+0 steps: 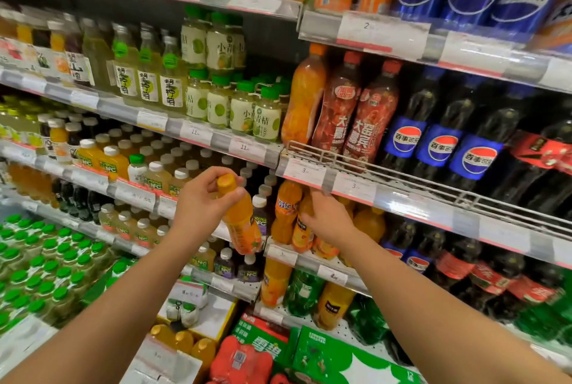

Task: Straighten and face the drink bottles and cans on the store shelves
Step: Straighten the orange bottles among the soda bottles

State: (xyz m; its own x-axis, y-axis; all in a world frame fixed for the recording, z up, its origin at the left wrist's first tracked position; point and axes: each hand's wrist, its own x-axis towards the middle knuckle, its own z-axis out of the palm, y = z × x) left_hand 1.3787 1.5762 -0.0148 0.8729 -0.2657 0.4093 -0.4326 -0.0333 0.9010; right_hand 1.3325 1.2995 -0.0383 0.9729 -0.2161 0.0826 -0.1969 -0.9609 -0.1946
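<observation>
My left hand [202, 201] grips an orange juice bottle [240, 222] by its neck and orange cap, holding it tilted in the air in front of the shelves. My right hand [328, 218] reaches into the row of orange soda bottles [286, 213] on the shelf under the rail with "3" price tags [353, 187]. Its fingers wrap around one orange bottle [301, 230] that stands there, and the hand hides much of that bottle.
Above are large orange and red juice bottles [337, 105] and dark cola bottles [439, 133] behind a wire guard. Left bays hold green-capped and white-capped juice bottles [241, 108]. Green-capped packs [40, 263] and boxes [325, 355] sit low down.
</observation>
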